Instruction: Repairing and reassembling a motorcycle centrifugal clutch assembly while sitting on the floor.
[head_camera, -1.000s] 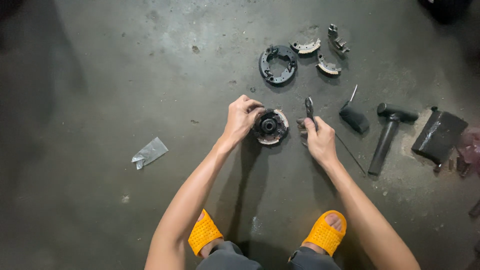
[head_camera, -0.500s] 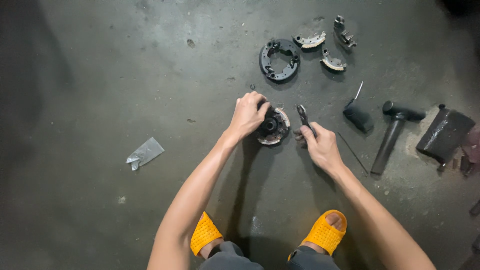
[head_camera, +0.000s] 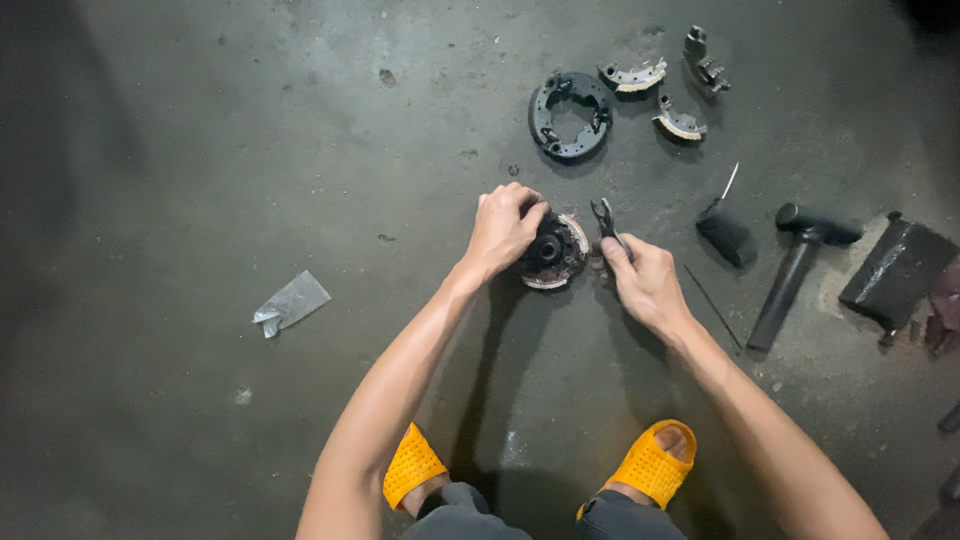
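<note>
The round clutch hub (head_camera: 553, 251) was gripped from above by the left hand (head_camera: 503, 228) on the concrete floor (head_camera: 200, 150), mid-floor; pliers (head_camera: 606, 222) were clenched in the right hand (head_camera: 645, 282) just beside it.

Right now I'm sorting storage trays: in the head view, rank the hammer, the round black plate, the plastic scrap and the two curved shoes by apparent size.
1. Hammer, longest.
2. Round black plate.
3. Plastic scrap, slightly smaller than the plate.
4. The two curved shoes: they look alike, unranked.
</note>
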